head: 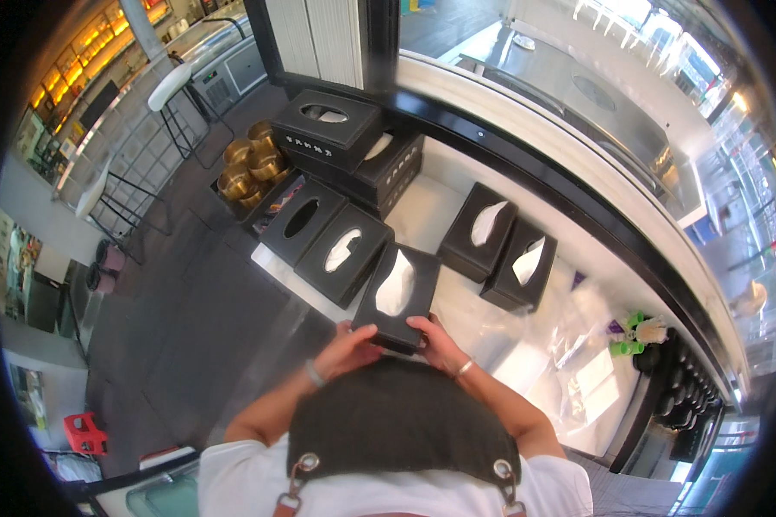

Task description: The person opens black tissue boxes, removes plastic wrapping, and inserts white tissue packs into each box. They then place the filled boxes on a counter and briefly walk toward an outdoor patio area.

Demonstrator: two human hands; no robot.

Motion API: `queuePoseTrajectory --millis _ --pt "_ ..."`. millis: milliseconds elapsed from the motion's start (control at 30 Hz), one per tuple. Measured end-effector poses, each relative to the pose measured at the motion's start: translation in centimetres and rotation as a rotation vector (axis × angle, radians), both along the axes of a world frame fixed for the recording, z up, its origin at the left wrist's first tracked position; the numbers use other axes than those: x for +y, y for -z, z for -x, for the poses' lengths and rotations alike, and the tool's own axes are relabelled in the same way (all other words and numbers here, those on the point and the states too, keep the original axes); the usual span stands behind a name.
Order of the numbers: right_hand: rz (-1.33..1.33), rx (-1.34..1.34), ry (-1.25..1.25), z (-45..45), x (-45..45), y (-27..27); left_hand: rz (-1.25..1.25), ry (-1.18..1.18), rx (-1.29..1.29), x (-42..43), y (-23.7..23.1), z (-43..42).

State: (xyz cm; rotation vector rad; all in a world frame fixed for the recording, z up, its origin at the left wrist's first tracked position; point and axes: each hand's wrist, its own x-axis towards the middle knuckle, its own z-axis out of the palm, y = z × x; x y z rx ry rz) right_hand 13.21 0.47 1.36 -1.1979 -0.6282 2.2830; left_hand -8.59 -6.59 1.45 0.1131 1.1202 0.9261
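Both hands grip the near end of a black tissue box cover, my left hand at its left corner and my right hand at its right. A white tissue sticks up from its oval opening. Beside it on the left lie a cover showing white tissue inside and one with a dark opening. Two more covers with tissues pulled up stand to the right. Farther back, several black covers are stacked, some bearing writing.
Gold metal cups fill a black tray at the back left of the white counter. Clear plastic packaging and white tissue packs lie at right, near green items. A window ledge runs behind. White stools stand across the floor.
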Motion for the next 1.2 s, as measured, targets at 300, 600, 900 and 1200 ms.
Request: queuePoseTrajectory --millis 300,600,900,1200 --pt "-0.346 0.037 0.307 -1.6 4.6 -5.9 -0.374 0.044 -0.219 -1.2 -3.5 -0.6" --pt "-0.335 -0.242 0.467 4.1 19.7 -3.8 -0.349 -0.137 -0.217 -2.4 -4.4 1.0" --pt "-1.477 -1.254 -0.366 5.8 17.6 2.3 -0.322 -0.318 -0.129 -3.5 -1.5 4.3" --pt "-1.511 -1.320 -0.293 7.9 15.1 1.6 -0.558 -0.338 1.299 3.4 2.4 9.9"
